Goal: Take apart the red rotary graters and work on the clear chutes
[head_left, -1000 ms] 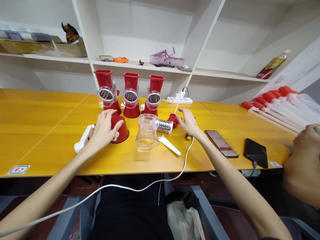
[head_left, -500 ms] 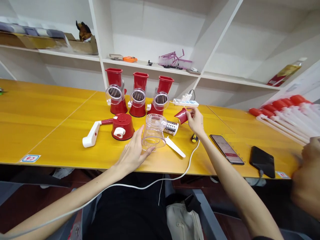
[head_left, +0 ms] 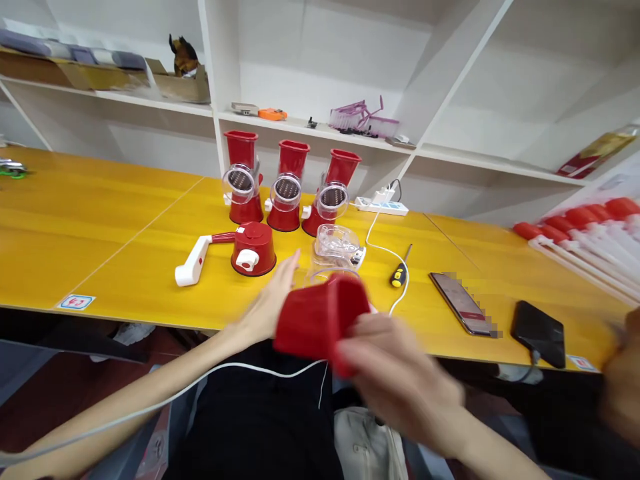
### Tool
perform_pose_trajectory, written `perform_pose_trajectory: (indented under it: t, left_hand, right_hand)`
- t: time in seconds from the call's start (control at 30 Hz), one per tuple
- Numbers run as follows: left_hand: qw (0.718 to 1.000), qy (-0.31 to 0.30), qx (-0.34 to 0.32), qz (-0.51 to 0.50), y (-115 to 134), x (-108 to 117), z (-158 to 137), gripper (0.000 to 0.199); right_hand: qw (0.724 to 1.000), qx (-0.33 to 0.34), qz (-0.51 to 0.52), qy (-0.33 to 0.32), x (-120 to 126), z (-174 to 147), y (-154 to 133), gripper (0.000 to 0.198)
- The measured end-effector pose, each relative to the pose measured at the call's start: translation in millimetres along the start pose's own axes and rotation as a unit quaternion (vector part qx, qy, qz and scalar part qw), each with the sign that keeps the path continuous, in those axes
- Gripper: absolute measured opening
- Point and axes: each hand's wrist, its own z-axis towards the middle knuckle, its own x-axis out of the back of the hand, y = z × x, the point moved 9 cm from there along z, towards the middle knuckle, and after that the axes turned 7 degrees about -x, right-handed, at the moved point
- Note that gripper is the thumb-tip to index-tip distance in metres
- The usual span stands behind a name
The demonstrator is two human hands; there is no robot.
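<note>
My right hand (head_left: 400,373), blurred by motion, grips the rim of a red plastic feed hopper (head_left: 310,317) and holds it up close to me above the table's front edge. My left hand (head_left: 270,300) is stretched out with nothing in it, and its thumb side is partly hidden behind the hopper. Just beyond the fingertips stands a clear plastic grater housing (head_left: 336,243), its lower part covered by the hopper. The end of a metal grating drum (head_left: 359,257) shows beside it. Left of these sits a red grater base (head_left: 254,247) with a white knob and crank handle (head_left: 193,263).
Three assembled red rotary graters (head_left: 284,187) stand at the back. To the right lie a screwdriver (head_left: 399,275), a white cable (head_left: 387,248), a phone (head_left: 463,303) and a black power bank (head_left: 539,333). Another person's blurred arm (head_left: 623,380) is at the right edge.
My right hand has brought the red hopper from the back right of the clear housing toward me and left. My left hand stays near the housing. The view has shifted slightly.
</note>
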Motion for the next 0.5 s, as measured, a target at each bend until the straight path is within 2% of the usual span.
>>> perform_pose_trajectory:
  t: [0.07, 0.17, 0.2, 0.23, 0.3, 0.4, 0.5]
  left_hand:
    - [0.999, 0.027, 0.019, -0.033, -9, 30, -15, 0.038]
    - [0.993, 0.083, 0.059, -0.065, -17, 79, -37, 0.034]
    - [0.985, 0.124, 0.091, -0.081, -21, 96, -45, 0.032]
    - [0.982, 0.132, 0.108, -0.077, -21, 105, -49, 0.031]
    - [0.989, 0.082, 0.113, -0.048, -14, 104, -51, 0.037]
    - [0.996, -0.068, 0.045, 0.025, 3, 75, -42, 0.063]
    - [0.988, -0.137, -0.018, 0.073, 6, 50, -33, 0.078]
  right_hand:
    - [0.997, 0.074, -0.023, -0.027, -29, -5, -19, 0.030]
    - [0.993, 0.081, -0.091, -0.006, -66, -5, -3, 0.024]
    - [0.990, 0.079, -0.114, -0.011, -80, -6, 6, 0.023]
    - [0.987, 0.079, -0.136, -0.013, -91, -7, 15, 0.022]
    - [0.981, 0.079, -0.174, -0.031, -113, -11, 30, 0.023]
    - [0.973, 0.064, -0.211, -0.065, -136, -20, 48, 0.030]
    - [0.967, 0.044, -0.237, -0.089, -146, -24, 61, 0.039]
